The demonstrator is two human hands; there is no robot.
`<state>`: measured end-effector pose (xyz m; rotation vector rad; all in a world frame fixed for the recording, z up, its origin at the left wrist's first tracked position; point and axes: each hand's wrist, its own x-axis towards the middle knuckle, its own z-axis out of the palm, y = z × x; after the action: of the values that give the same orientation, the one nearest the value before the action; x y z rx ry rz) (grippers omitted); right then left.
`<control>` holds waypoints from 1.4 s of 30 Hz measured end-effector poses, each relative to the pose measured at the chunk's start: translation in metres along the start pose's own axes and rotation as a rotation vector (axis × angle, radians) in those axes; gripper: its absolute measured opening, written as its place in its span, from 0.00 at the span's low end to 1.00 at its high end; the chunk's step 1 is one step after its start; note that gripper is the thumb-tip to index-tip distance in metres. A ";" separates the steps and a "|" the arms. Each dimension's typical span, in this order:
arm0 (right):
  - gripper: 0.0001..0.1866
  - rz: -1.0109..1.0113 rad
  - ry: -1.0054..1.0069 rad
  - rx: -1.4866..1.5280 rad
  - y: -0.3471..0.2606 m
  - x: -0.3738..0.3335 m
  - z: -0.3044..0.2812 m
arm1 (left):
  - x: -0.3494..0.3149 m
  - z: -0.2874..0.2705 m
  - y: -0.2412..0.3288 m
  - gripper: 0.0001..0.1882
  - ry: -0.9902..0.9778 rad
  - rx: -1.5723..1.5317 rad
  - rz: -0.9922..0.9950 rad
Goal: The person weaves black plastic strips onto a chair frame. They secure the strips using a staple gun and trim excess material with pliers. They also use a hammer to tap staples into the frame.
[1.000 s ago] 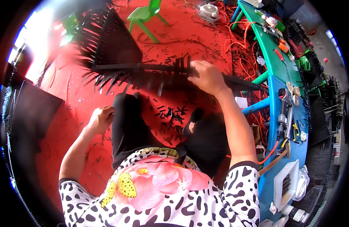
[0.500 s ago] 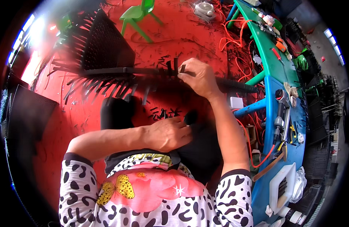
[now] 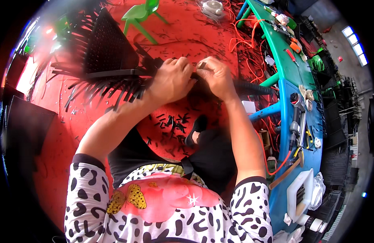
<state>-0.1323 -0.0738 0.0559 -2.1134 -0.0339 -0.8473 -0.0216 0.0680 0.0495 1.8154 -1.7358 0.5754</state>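
A black woven piece [image 3: 110, 46] stands at the left ahead of me, with many loose black strips [image 3: 121, 90] fanning out along its lower edge. At its dark rim, both hands are close together. My right hand [image 3: 216, 76] pinches a short black strip [image 3: 202, 65] between thumb and fingers. Beside it my left hand [image 3: 172, 79] has its fingers curled at the same spot; what lies inside them is hidden. The rim runs on to the right beneath my hands as a dark bar [image 3: 253, 88].
Cut black scraps [image 3: 172, 123] litter the red floor [image 3: 187, 36]. A green chair [image 3: 139, 14] and a white fan [image 3: 212, 8] stand farther off. On the right, a blue table [image 3: 287, 117] bears a power tool [image 3: 295, 125] and a white tray [image 3: 297, 194]; orange hoses [image 3: 255, 34] trail nearby.
My left hand has risen from my lap to the rim, next to my right hand. My right hand stays near the same place, still pinching a strip.
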 end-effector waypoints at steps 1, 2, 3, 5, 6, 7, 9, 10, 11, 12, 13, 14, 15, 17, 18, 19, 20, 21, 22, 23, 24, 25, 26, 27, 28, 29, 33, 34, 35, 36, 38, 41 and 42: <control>0.05 -0.007 0.039 0.005 -0.002 0.002 0.002 | -0.001 0.000 -0.004 0.16 -0.093 0.001 -0.032; 0.05 -0.010 0.036 0.001 -0.006 0.000 0.003 | -0.001 0.001 -0.007 0.16 -0.088 0.000 -0.034; 0.05 -0.132 0.077 -0.173 -0.012 -0.004 0.004 | -0.001 0.002 -0.008 0.15 -0.135 -0.023 -0.067; 0.05 -0.384 0.154 -0.516 -0.022 -0.009 0.007 | 0.003 0.003 -0.012 0.15 -0.173 -0.045 -0.107; 0.06 -0.338 0.140 -0.525 -0.022 -0.010 0.009 | 0.006 0.004 -0.017 0.14 -0.139 -0.035 -0.076; 0.06 -0.348 0.160 -0.471 -0.027 -0.020 0.013 | 0.007 0.003 -0.017 0.14 -0.108 -0.027 -0.045; 0.04 -0.307 0.183 -0.389 -0.026 -0.027 0.021 | 0.005 0.001 -0.017 0.15 -0.141 -0.040 -0.079; 0.04 -0.305 0.179 -0.395 -0.024 -0.033 0.025 | 0.006 0.000 -0.016 0.16 -0.166 -0.048 -0.082; 0.03 -0.243 0.245 -0.255 -0.021 -0.039 0.030 | 0.007 -0.002 -0.014 0.17 -0.191 -0.056 -0.086; 0.01 -0.179 0.309 -0.115 -0.018 -0.043 0.034 | 0.007 -0.003 -0.012 0.17 -0.190 -0.063 -0.087; 0.01 -0.173 0.304 -0.117 -0.018 -0.044 0.038 | 0.005 -0.005 -0.010 0.17 -0.167 -0.083 -0.083; 0.01 -0.072 0.351 0.031 -0.019 -0.046 0.041 | 0.005 -0.007 -0.009 0.17 -0.144 -0.102 -0.080; 0.02 0.030 0.397 0.178 -0.019 -0.048 0.042 | 0.006 -0.007 -0.008 0.17 -0.146 -0.108 -0.084; 0.05 0.139 0.414 0.291 -0.033 -0.040 0.039 | 0.002 -0.006 -0.002 0.19 -0.105 -0.048 -0.100; 0.07 0.184 0.430 0.397 -0.033 -0.038 0.038 | 0.001 -0.003 -0.003 0.21 -0.136 -0.058 -0.106; 0.09 0.231 0.449 0.502 -0.032 -0.037 0.037 | 0.000 -0.002 -0.001 0.21 -0.139 -0.069 -0.103; 0.08 0.212 0.435 0.512 -0.034 -0.036 0.037 | 0.000 -0.004 0.000 0.22 -0.120 -0.048 -0.090; 0.08 0.216 0.441 0.503 -0.039 -0.039 0.036 | 0.000 -0.005 0.002 0.24 -0.100 -0.027 -0.076; 0.08 0.232 0.434 0.532 -0.042 -0.034 0.035 | -0.004 -0.004 0.000 0.25 -0.114 -0.030 -0.107; 0.09 0.247 0.426 0.562 -0.045 -0.031 0.033 | -0.004 -0.003 -0.001 0.25 -0.099 -0.024 -0.102; 0.10 0.287 0.400 0.539 -0.047 -0.034 0.033 | -0.005 -0.002 -0.002 0.25 -0.109 -0.031 -0.112; 0.11 0.282 0.387 0.512 -0.050 -0.031 0.031 | -0.007 -0.003 0.002 0.25 -0.127 -0.046 -0.125; 0.11 0.280 0.365 0.467 -0.055 -0.033 0.029 | -0.010 -0.003 0.004 0.25 -0.139 -0.050 -0.128; 0.11 0.280 0.342 0.424 -0.057 -0.034 0.027 | -0.009 -0.003 0.003 0.25 -0.135 -0.053 -0.134; 0.11 0.273 0.355 0.446 -0.056 -0.032 0.030 | -0.009 -0.004 0.002 0.25 -0.115 -0.038 -0.111; 0.11 0.306 0.351 0.444 -0.060 -0.037 0.029 | -0.013 -0.009 0.012 0.26 -0.115 -0.040 -0.102; 0.11 0.319 0.320 0.343 -0.068 -0.007 0.021 | -0.014 -0.002 0.009 0.22 -0.040 -0.024 -0.111; 0.11 0.307 0.318 0.347 -0.064 -0.004 0.021 | -0.013 0.001 0.007 0.20 0.012 -0.005 -0.086; 0.11 0.294 0.317 0.350 -0.060 0.000 0.021 | -0.012 0.003 0.006 0.20 0.011 -0.009 -0.086; 0.11 0.296 0.319 0.346 -0.055 0.005 0.018 | -0.010 0.005 0.005 0.19 0.007 -0.021 -0.094; 0.10 0.303 0.274 0.249 -0.045 0.015 0.015 | -0.010 0.007 0.004 0.18 -0.005 -0.034 -0.101; 0.09 0.384 0.226 0.189 -0.036 0.025 0.013 | -0.009 0.009 0.001 0.17 0.003 0.010 -0.096; 0.09 0.340 0.215 0.142 -0.032 0.029 0.013 | -0.009 0.010 -0.001 0.17 0.007 0.023 -0.094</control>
<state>-0.1127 -0.0508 0.0894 -1.8177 0.3577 -0.8328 -0.0223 0.0685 0.0365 1.8973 -1.6362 0.5649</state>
